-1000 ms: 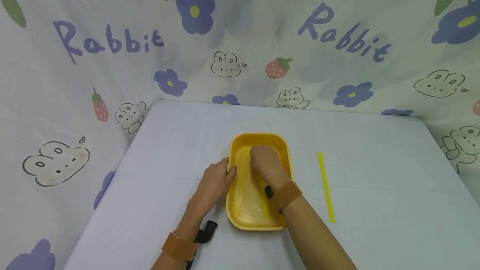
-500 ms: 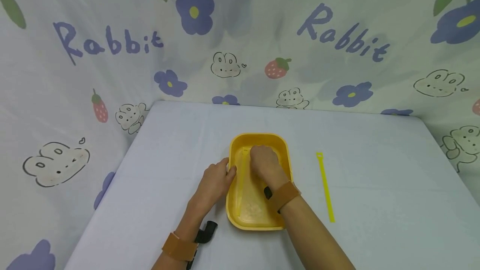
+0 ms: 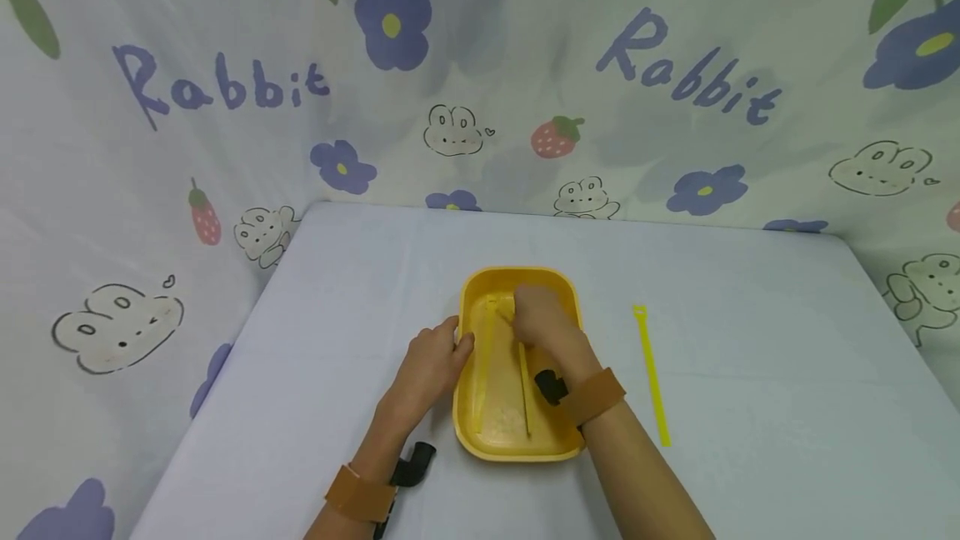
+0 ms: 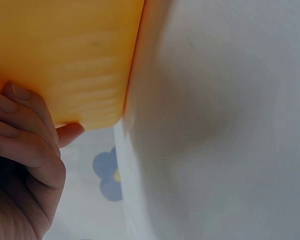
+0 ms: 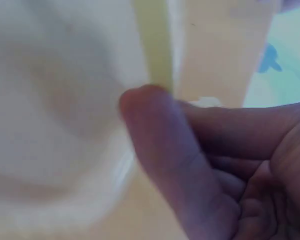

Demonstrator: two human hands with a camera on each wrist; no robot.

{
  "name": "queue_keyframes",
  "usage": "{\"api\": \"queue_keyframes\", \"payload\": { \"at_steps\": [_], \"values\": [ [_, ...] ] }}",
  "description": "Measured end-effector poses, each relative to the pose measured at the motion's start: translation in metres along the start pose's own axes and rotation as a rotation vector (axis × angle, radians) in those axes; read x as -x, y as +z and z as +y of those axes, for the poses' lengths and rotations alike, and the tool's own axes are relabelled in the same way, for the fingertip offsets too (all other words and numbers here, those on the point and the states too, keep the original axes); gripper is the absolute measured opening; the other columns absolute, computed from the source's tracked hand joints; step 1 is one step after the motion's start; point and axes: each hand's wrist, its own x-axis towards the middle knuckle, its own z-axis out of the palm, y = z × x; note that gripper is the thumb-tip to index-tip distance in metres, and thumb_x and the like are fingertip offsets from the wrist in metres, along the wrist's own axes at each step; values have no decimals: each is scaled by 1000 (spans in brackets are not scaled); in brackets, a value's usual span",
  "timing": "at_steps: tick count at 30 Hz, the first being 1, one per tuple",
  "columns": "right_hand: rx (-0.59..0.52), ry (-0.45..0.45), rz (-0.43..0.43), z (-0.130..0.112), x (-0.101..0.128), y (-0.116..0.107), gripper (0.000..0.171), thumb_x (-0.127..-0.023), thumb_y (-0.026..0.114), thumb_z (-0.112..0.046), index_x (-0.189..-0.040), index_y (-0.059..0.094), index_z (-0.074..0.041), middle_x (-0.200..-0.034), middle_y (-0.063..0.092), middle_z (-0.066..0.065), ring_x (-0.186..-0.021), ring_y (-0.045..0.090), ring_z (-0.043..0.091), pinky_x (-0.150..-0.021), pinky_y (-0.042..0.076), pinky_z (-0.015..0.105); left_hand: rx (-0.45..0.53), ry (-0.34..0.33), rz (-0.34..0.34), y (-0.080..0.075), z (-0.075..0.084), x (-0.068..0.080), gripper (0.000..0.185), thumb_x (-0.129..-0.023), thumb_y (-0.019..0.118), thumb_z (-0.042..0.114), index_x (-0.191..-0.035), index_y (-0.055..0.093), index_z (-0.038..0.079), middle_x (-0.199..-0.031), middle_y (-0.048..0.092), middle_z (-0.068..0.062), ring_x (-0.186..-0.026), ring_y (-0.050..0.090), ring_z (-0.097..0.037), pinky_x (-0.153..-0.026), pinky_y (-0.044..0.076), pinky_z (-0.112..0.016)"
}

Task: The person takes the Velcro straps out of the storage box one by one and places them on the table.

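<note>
A yellow plastic tray [image 3: 517, 450] lies lengthwise on the table. My left hand [image 3: 429, 369] grips its left rim, thumb on top; in the left wrist view the curled fingers [image 4: 27, 112] lie against the outer wall. Inside the tray my right hand [image 3: 546, 319] pinches a narrow yellow strap [image 3: 524, 390], which runs toward the near end and looks thin, turned edge-on. The right wrist view shows the thumb and forefinger on that strap [image 5: 157, 45]; its far end is partly hidden by the hand. A second flat strap [image 3: 483, 373] lies along the tray's left side.
Another yellow strap [image 3: 652, 377] with a slotted head lies on the white tabletop [image 3: 765, 373], right of the tray. Each wrist wears a brown band [image 3: 360, 494] with a black camera. A printed curtain [image 3: 495, 48] hangs behind the table.
My right hand has shifted a little to the right inside the tray. The strap at its fingers has come back into sight, turned edge-on. My left hand has stayed at the rim.
</note>
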Motion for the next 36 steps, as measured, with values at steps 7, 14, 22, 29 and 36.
{"api": "queue_keyframes", "payload": {
  "at_steps": [7,14,22,29,36],
  "values": [
    [-257,-51,79,4,13,-16,44,-95,57,-2,-53,46,-8,-49,44,0,-42,42,13,-44,37,23,-20,-9,-9,0,-1,-1,47,-103,49,24,-139,48,-7,-69,54,-4,-56,51,-15,-56,45,-28],
    [-665,-110,128,9,16,-20,18,-97,60,-4,-93,70,10,-80,66,15,-66,68,23,-69,58,42,-16,-12,-5,-1,-2,0,46,-103,49,24,-138,48,-6,-70,54,-4,-57,51,-15,-56,45,-28],
    [-858,-168,117,22,30,-34,20,-99,57,-3,-109,67,12,-91,65,20,-73,68,25,-73,57,42,-2,4,9,0,-1,0,42,-103,49,24,-134,52,-6,-70,55,-4,-57,51,-15,-56,45,-28],
    [-880,-128,133,42,41,-48,27,-99,57,-5,-117,63,15,-95,64,22,-75,68,22,-73,57,33,11,-1,3,1,-1,1,45,-103,48,24,-137,49,-6,-71,56,-4,-57,53,-15,-56,47,-28],
    [-909,-70,147,62,45,-56,33,-99,59,-7,-121,58,18,-99,64,23,-75,69,19,-74,57,31,15,6,13,2,-1,2,40,-103,49,25,-131,53,-4,-69,56,-3,-56,52,-15,-54,46,-28]
  ]
}}
